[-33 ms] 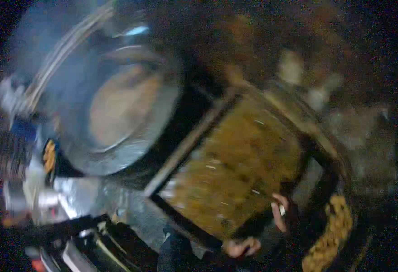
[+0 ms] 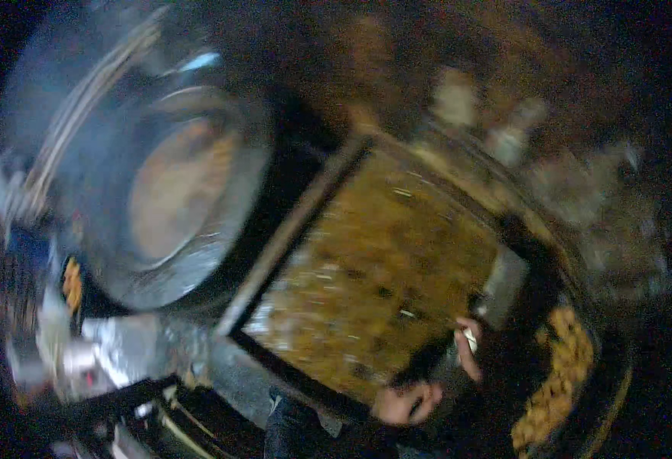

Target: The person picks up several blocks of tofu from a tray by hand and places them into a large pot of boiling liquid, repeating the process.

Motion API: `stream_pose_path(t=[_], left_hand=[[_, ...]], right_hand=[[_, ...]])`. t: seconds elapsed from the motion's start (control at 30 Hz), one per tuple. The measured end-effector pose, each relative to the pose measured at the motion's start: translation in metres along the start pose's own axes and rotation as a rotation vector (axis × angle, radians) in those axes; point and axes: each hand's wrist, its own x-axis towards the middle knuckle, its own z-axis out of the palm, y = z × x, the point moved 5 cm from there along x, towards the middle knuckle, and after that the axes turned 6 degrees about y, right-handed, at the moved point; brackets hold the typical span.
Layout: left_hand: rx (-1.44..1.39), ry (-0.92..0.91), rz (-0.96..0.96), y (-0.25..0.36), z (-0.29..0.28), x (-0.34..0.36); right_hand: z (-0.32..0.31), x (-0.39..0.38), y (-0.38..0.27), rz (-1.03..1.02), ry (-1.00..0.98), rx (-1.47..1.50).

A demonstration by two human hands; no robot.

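A large rectangular tray point(image 2: 271, 375) with a dark rim lies tilted before me. A yellow-brown slab point(image 2: 382, 260) with small pale slivers on its top fills it. My left hand point(image 2: 409, 404) is curled by the tray's near corner; what its fingers close on cannot be made out. To its right, my right hand point(image 2: 468, 350) is bent closed over the tray's right side, with a small white spot at its fingers. Just beyond that hand is a flat grey piece point(image 2: 508, 279); whether the hand holds it is unclear. Blur and darkness hide the finger details.
At the left stands a big round metal pan point(image 2: 156, 287) with tan contents point(image 2: 179, 191). Yellow-brown pieces point(image 2: 558, 375) lie in a curved container at the lower right. Blurred pale objects point(image 2: 455, 99) stand beyond the tray. A silvery sheet point(image 2: 118, 344) lies left of it.
The pan, the tray's far edge and the objects beyond have shifted left in the picture. My hands stay near the tray's near right side, the left one slightly higher in view.
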Motion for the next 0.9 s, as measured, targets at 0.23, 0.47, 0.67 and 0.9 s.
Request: stream_pose_path(t=[0.23,0.47,0.67,0.9], left_hand=[[0.500,-0.358,0.264,-0.044,0.205,0.192],[1.068,-0.769,0.472,-0.103,0.299,0.248],[0.919,-0.714,0.708,-0.161,0.358,0.258],[0.574,-0.696,0.509,-0.200,0.322,0.266]], right_hand=[[-0.168,0.050,0.173,-0.082,0.205,-0.301],[-0.146,0.127,0.259,-0.129,-0.267,-0.850],[-0.138,0.126,0.321,-0.214,-0.122,-0.873],[-0.128,0.134,0.312,-0.244,-0.229,-0.668]])
